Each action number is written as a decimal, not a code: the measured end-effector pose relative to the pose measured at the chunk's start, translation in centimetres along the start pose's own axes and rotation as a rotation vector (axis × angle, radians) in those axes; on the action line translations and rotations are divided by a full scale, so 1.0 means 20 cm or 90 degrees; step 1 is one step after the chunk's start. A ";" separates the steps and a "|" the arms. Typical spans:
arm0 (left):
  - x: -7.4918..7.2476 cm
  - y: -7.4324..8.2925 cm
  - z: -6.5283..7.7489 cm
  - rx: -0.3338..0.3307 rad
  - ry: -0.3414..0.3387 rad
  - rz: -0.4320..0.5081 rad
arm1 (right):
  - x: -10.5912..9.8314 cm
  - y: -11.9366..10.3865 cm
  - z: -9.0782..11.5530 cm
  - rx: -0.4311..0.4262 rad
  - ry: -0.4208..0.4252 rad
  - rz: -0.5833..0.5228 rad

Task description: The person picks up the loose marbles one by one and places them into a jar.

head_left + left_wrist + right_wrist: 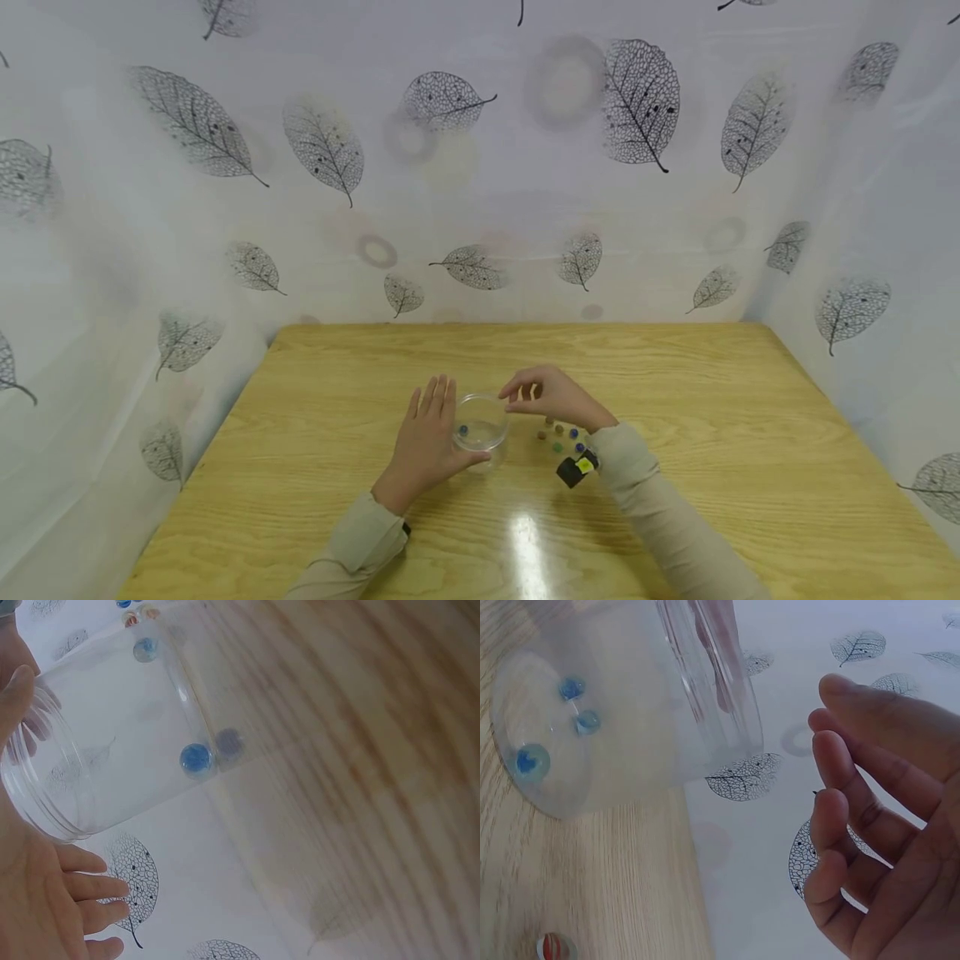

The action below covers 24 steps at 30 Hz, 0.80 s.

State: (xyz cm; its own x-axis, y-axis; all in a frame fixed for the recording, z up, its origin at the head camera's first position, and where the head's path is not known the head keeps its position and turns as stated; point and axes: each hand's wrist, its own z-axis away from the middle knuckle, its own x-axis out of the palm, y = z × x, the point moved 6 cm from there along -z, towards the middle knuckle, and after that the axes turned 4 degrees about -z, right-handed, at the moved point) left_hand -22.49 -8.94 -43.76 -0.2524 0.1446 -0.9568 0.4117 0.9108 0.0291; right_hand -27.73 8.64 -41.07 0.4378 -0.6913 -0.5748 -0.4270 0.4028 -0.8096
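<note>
Although a few marbles lie apart on the bare counter (660, 375), we see at least one blue marble (462, 430) inside the clear jar (491, 417), so we judge the work begun but far from finished. The jar stands upright on the counter, mouth up, between the two hands. Our left hand (427, 442) is spread at its side, fingers straight and thumb reaching across the near face; whether the palm actually touches the wall, we cannot tell for sure. Our right hand (551, 396) is beside the rim on the other side, fingers loosely bent with the thumb near the forefinger, and we can make out nothing between them. The wrist views show further blue spots at the jar, but reflections and see-through walls keep us from a firm count of what is in. Left over on the counter, near the right sleeve (626, 458), we count about six: brownish ones, two blue and a green marble (557, 447); the right wrist view also shows a red-streaked marble (555, 946) outside the jar. By our reckoning, more remains outside than in.
</note>
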 end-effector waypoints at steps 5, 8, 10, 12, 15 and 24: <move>0.01 0.00 0.00 0.001 0.003 -0.011 | -0.03 0.02 0.04 0.018 0.013 -0.002; 0.01 -0.01 -0.01 0.000 -0.004 -0.020 | -0.06 0.02 0.06 0.029 0.018 -0.002; 0.01 -0.01 -0.01 0.000 -0.009 -0.023 | -0.09 -0.01 0.09 0.039 0.020 0.002; 0.01 -0.01 -0.02 -0.003 -0.017 -0.024 | -0.11 -0.06 0.11 0.047 0.024 0.012; 0.02 -0.01 -0.02 -0.010 -0.030 -0.018 | -0.15 -0.09 0.15 0.049 0.031 0.025; 0.02 -0.02 -0.02 -0.018 -0.046 0.000 | -0.23 0.12 0.21 0.049 0.068 0.035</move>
State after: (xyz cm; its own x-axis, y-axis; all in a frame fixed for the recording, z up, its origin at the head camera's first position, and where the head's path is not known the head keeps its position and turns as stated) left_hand -23.08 -9.06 -43.94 -0.1881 0.1178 -0.9751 0.3862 0.9217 0.0369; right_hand -27.38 15.31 -40.85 0.3277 -0.7251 -0.6056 -0.3847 0.4831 -0.7865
